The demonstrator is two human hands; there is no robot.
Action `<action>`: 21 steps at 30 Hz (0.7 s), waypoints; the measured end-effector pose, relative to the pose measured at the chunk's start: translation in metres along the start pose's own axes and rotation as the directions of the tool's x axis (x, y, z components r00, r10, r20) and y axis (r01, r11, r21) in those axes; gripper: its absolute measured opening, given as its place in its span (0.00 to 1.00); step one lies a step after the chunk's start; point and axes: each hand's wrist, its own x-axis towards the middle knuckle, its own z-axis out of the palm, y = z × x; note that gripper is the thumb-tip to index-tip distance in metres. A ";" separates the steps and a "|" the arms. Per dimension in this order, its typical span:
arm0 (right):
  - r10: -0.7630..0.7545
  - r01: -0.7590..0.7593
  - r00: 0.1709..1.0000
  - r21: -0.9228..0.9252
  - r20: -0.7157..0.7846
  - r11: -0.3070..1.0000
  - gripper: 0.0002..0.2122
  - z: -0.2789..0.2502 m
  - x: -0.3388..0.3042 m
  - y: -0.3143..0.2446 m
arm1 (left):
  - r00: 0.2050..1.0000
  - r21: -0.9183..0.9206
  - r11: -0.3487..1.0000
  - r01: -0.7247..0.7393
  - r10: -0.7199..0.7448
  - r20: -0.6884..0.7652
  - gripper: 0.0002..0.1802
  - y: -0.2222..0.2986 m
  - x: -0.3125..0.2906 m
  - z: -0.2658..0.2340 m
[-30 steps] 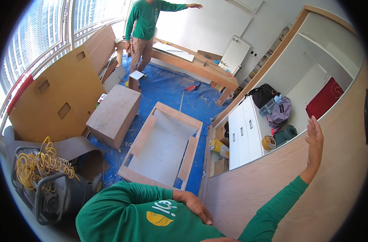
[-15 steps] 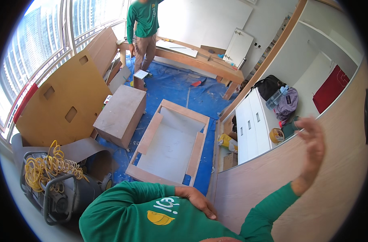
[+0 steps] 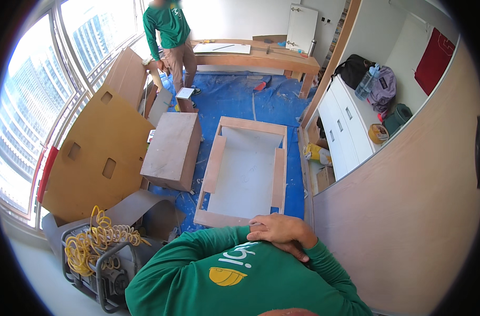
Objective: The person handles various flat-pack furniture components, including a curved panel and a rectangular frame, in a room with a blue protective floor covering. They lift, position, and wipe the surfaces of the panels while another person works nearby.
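Observation:
Both my forearms, in green sleeves, are folded across the front of my body. My right hand (image 3: 287,228) lies over my left one, its fingers wrapped round the left wrist. Beneath it my left hand (image 3: 295,249) rests flat against my shirt, partly covered, with its fingers stretched out and holding nothing. Just beyond my hands, a shallow wooden frame with a pale panel (image 3: 245,174) lies on a blue floor sheet (image 3: 227,97). Beside it on the left stands a wooden box (image 3: 171,150).
Another person (image 3: 169,42) in green stands by a wooden workbench (image 3: 271,60). At left are a large yellowish board (image 3: 92,158) and a compressor with a coiled yellow hose (image 3: 95,247). White drawers (image 3: 340,131) and a pale wooden panel (image 3: 398,221) stand at right.
My right hand has come down from its raised place at the right and closed over my left wrist. The view has shifted, so the surroundings sit differently in the picture.

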 end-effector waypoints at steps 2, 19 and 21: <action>-0.014 0.015 0.999 0.038 -0.035 0.999 0.37 0.009 0.001 0.002 | 0.999 0.025 0.999 0.037 -0.036 -0.018 0.35 -0.003 0.000 0.002; 0.035 -0.037 0.999 0.120 0.019 0.992 0.37 0.013 0.000 -0.018 | 0.945 0.110 0.950 0.294 -0.271 -0.182 0.36 -0.028 0.000 0.016; 0.016 -0.019 1.000 0.129 0.024 0.991 0.37 0.007 -0.008 -0.024 | 0.944 0.111 0.948 0.299 -0.277 -0.182 0.36 -0.030 0.001 0.018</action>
